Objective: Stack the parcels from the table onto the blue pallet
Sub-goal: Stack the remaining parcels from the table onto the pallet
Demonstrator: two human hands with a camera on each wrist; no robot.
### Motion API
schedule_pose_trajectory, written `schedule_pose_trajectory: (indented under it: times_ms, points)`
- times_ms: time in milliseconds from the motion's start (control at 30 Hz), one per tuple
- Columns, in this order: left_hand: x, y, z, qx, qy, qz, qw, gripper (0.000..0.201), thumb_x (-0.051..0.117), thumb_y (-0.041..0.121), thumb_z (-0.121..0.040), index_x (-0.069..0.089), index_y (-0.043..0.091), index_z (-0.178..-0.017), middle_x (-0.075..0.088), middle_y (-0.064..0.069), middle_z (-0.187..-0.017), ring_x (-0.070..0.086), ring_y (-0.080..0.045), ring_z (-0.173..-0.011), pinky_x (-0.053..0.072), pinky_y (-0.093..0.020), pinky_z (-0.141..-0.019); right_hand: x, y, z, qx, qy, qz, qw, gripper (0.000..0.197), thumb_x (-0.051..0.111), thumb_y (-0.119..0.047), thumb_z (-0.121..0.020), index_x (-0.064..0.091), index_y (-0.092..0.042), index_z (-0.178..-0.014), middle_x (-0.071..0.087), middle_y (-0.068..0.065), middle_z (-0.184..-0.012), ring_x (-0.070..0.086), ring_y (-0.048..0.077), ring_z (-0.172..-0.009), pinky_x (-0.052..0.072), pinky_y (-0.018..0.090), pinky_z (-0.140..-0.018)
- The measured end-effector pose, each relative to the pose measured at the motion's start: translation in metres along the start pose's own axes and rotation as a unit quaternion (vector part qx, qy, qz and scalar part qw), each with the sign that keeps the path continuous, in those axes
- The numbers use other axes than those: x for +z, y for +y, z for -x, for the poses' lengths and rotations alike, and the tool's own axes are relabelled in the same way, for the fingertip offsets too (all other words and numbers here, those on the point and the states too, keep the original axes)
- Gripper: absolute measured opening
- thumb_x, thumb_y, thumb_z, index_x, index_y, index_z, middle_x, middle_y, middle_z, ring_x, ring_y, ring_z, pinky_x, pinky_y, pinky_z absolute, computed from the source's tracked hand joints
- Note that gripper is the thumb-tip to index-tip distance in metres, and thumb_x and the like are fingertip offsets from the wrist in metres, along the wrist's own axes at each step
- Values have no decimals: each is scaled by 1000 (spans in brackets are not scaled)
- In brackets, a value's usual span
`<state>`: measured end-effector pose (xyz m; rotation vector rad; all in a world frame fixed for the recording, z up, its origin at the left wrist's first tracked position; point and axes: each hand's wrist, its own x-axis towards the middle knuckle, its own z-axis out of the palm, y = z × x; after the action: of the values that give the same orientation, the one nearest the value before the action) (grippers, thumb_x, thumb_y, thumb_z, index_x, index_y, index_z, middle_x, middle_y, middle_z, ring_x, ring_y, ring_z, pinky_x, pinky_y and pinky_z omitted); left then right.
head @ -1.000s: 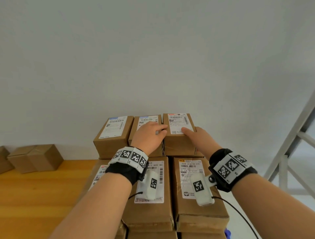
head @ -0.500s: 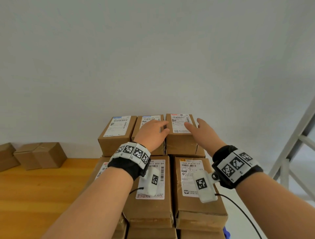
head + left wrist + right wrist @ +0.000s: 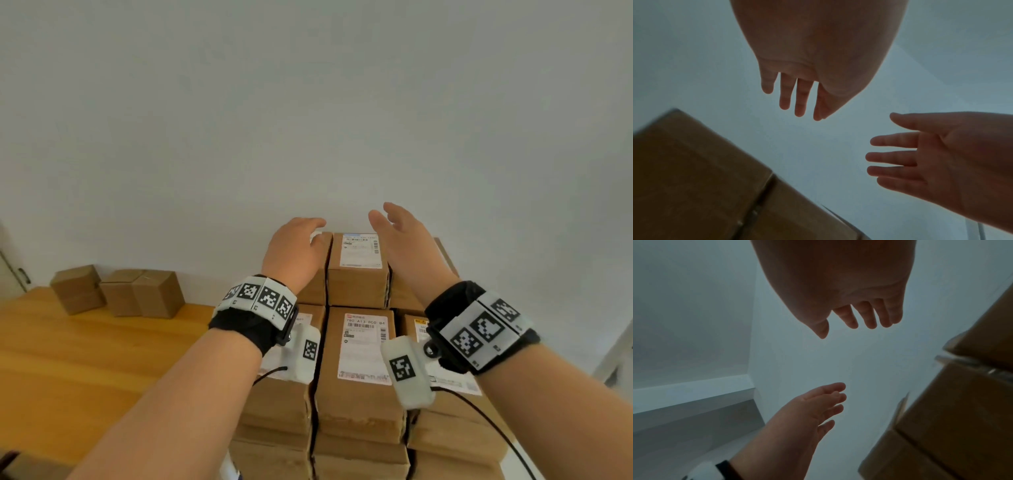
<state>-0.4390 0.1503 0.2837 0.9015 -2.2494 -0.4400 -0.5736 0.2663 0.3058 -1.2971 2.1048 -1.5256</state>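
my left grip (image 3: 291,253) spread, holding nothing | my right grip (image 3: 400,240) spread too; both above stacked parcels (image 3: 361,263) at 12 o'clock

Storeroom: stacked labelled parcels (image 3: 361,363), wooden table (image 3: 85,359).

Plain white wall (image 3: 308,102); wooden table (image 3: 85,370) at left.

Both forearms reach forward side by side, each wrist wrapped in a black band with white marker tiles. The left hand (image 3: 291,253) is palm down, fingers relaxed and empty. The right hand (image 3: 406,240) is empty, fingers straight and spread.
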Motion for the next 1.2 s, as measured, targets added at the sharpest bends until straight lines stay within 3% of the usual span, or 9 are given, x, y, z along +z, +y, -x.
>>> schedule_pose_trajectory:
  times_ms: [133,333,433,567,667,800,900,1033,1200]
  points:
    - [-44,-45,21,-27,17,-13,999,38,41,20,-102,51,18,-138,49,-2,-142,45,-18,-130,34,-31,-109,51,-38,11,-14,-39,-37,998,57,41,-47,-101,32,-24,-152,38,-3,-154,37,16,-140,28,25,-101]
    - [-122,-142,69,-101,23,-32,994,37,41,19,-102,51,19,-137,48,-2,-142,46,-18,-129,34,-30,-107,163,-89,39,-9,-100,-79,992,54,42,-44,-102,33,-23,-151,39,-1,-153,37,16,-139,31,29,-108]
    - [-161,-191,93,-135,26,-42,990,38,41,18,-101,51,20,-137,48,-4,-142,48,-20,-126,36,-30,-104,217,-105,55,-4,-133,-77,988,54,41,-43,-103,32,-21,-151,38,0,-154,37,17,-140,28,25,-103]
    - [-200,-249,127,-158,18,-60,985,38,42,19,-101,51,20,-137,51,-3,-139,48,-18,-126,36,-27,-99,279,-117,76,30,-170,-67,983,53,40,-40,-104,32,-20,-152,36,1,-155,37,19,-140,29,24,-98]
    - [-220,-284,151,-180,10,-57,982,38,44,22,-101,50,21,-139,49,-1,-142,47,-17,-128,40,-32,-103,318,-125,90,59,-189,-67,978,53,44,-38,-104,32,-21,-152,37,3,-154,40,21,-138,34,28,-99]
    - [-238,-324,172,-209,-1,-64,976,39,44,24,-101,48,22,-140,46,0,-142,48,-17,-126,40,-29,-97,369,-129,101,76,-202,-36,976,53,50,-28,-101,33,-21,-151,43,6,-148,45,22,-130,37,29,-94]
    - [-244,-352,178,-235,-7,-55,970,39,45,24,-102,47,21,-140,43,1,-145,44,-17,-130,39,-32,-103,402,-129,99,82,-222,-20,971,53,51,-28,-101,33,-20,-150,45,6,-145,48,20,-121,37,29,-91]
    - [-243,-389,171,-259,-19,-48,965,40,44,26,-102,45,22,-142,41,2,-148,44,-17,-132,39,-34,-104,440,-124,79,83,-239,-4,968,53,51,-32,-100,33,-20,-149,47,5,-142,49,20,-120,37,29,-90]
    - [-234,-434,150,-301,-28,-23,953,40,44,27,-101,44,26,-142,40,5,-149,43,-16,-132,42,-39,-105,500,-110,38,98,-258,-11,961,51,50,-30,-101,34,-21,-149,47,4,-143,47,15,-105,38,29,-86]
